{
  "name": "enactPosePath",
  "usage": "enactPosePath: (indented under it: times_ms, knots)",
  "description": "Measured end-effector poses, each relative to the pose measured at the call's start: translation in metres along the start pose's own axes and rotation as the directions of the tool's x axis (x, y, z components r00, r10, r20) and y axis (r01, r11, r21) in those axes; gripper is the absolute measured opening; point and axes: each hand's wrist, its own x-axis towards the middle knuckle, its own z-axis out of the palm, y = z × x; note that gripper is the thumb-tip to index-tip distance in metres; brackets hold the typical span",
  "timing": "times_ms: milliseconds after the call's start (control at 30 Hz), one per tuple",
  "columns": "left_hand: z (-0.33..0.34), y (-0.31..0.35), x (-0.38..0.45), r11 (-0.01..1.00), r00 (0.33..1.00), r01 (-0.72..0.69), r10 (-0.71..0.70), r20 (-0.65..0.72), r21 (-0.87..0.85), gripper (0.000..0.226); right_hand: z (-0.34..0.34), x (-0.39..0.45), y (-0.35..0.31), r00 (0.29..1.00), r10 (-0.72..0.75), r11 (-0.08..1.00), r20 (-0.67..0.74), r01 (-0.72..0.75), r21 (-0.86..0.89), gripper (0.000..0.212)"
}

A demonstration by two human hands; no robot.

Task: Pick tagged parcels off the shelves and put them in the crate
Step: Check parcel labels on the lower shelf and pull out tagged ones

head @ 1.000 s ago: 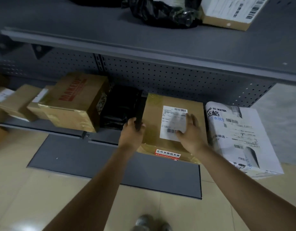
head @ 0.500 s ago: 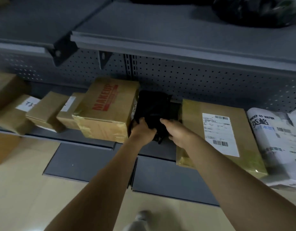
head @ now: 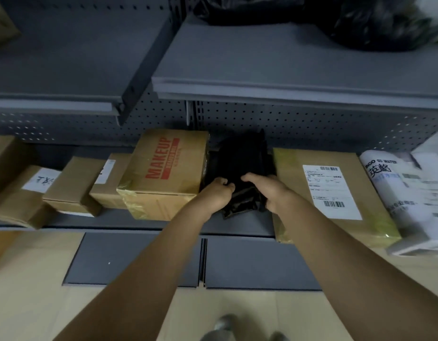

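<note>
We judge task early: black parcel (head: pixel 240 166) not yet lifted, lies on lower shelf (head: pixel 237 223) near front edge, between MAKEUP box (head: pixel 163 173) and flat labelled parcel (head: pixel 324 193). Our left hand (head: pixel 219 193) grips its front left, fingers curled; right hand (head: pixel 268 190) clasps front right. Crate not in view, contents unknown. Labelled boxes remain toward shelf's left end (head: pixel 38 190); white package (head: pixel 405 193) at right end.

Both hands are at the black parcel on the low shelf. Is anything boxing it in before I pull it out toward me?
Nothing stands in front. The black parcel sits wedged between the MAKEUP box on its left and the flat labelled carton on its right. The left hand and right hand already grip its near end; the crate is not in view.
</note>
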Motion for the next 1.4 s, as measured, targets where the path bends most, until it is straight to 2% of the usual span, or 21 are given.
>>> enactPosePath:
  times_ms: [67,100,167,233,333,367,400,467,500,600,667,767,833,933,1000,1067,1167,1267,1333,1400]
  knots:
    - [-0.003,0.012,-0.006,0.997,1.000,-0.021,0.020,-0.019,-0.080,0.056,-0.002,-0.014,-0.006,0.975,-0.196,0.975,-0.103,0.182,-0.129,0.056]
    - [-0.003,0.018,-0.008,0.986,1.000,-0.026,0.024,-0.018,-0.166,0.057,-0.003,-0.021,-0.006,0.940,-0.313,0.934,-0.133,0.279,-0.225,0.051]
    - [-0.001,0.031,-0.014,0.910,0.999,-0.007,0.027,0.041,-0.415,0.060,-0.004,-0.039,-0.005,0.867,-0.487,0.826,-0.107,0.418,-0.378,0.055]
    - [0.003,0.040,-0.016,0.811,0.998,-0.003,0.035,0.044,-0.586,0.062,-0.001,-0.059,0.001,0.809,-0.587,0.720,-0.005,0.519,-0.460,0.058]
    - [0.005,0.036,-0.014,0.763,0.995,-0.089,0.043,-0.088,-0.640,0.052,0.002,-0.073,0.014,0.733,-0.664,0.564,0.148,0.620,-0.545,0.071]
    - [0.005,0.032,-0.013,0.749,0.991,-0.113,0.037,-0.130,-0.653,0.047,-0.001,-0.075,0.016,0.717,-0.673,0.541,0.182,0.645,-0.540,0.067]
    - [0.003,0.028,-0.013,0.740,0.988,-0.126,0.031,-0.154,-0.661,0.045,-0.006,-0.079,0.015,0.720,-0.666,0.569,0.194,0.659,-0.492,0.056]
    - [0.001,0.021,-0.013,0.733,0.990,-0.115,0.025,-0.141,-0.670,0.047,-0.018,-0.082,0.013,0.744,-0.647,0.655,0.170,0.655,-0.376,0.034]
    - [0.000,0.019,-0.014,0.726,0.993,-0.096,0.023,-0.115,-0.681,0.047,-0.026,-0.079,0.013,0.759,-0.639,0.685,0.125,0.636,-0.355,0.031]
    - [-0.004,0.013,-0.021,0.683,0.999,-0.053,0.031,-0.044,-0.728,0.044,-0.046,-0.072,0.013,0.848,-0.529,0.788,0.003,0.493,-0.367,0.053]
    - [-0.005,0.009,-0.028,0.663,0.999,-0.035,0.053,0.001,-0.748,0.046,-0.052,-0.074,0.015,0.932,-0.359,0.890,0.059,0.361,-0.280,0.062]
    - [-0.005,0.005,-0.035,0.655,0.998,0.009,0.045,0.050,-0.756,0.042,-0.049,-0.075,0.020,0.956,-0.198,0.980,0.215,0.201,0.007,0.066]
    - [-0.003,0.005,-0.036,0.661,0.998,0.021,0.031,0.055,-0.750,0.043,-0.046,-0.072,0.025,0.952,-0.224,0.973,0.210,0.204,0.110,0.067]
    - [0.002,0.003,-0.036,0.727,0.998,-0.021,0.054,0.026,-0.687,0.030,-0.044,-0.065,0.028,0.940,-0.317,0.944,0.126,0.300,0.136,0.051]
    - [0.005,0.000,-0.036,0.778,0.997,-0.059,0.075,-0.002,-0.625,0.023,-0.042,-0.060,0.031,0.937,-0.335,0.939,0.100,0.323,0.118,0.045]
    - [0.006,-0.005,-0.033,0.793,0.996,-0.087,0.089,-0.026,-0.602,0.029,-0.041,-0.054,0.034,0.942,-0.324,0.946,0.088,0.321,0.051,0.041]
    - [0.009,-0.013,-0.023,0.827,0.989,-0.141,0.087,-0.123,-0.544,0.041,-0.037,-0.050,0.036,0.947,-0.318,0.932,0.051,0.322,-0.165,0.053]
    - [0.015,-0.012,-0.014,0.871,0.972,-0.170,0.070,-0.225,-0.460,0.054,-0.030,-0.041,0.033,0.929,-0.370,0.876,0.001,0.349,-0.334,0.048]
    - [0.018,-0.006,-0.006,0.912,0.955,-0.178,0.070,-0.287,-0.369,0.066,-0.026,-0.029,0.026,0.908,-0.415,0.796,-0.059,0.331,-0.507,0.052]
    - [0.019,0.002,0.005,0.944,0.940,-0.186,0.091,-0.328,-0.271,0.068,-0.023,-0.014,0.015,0.910,-0.411,0.771,-0.062,0.311,-0.555,0.043]
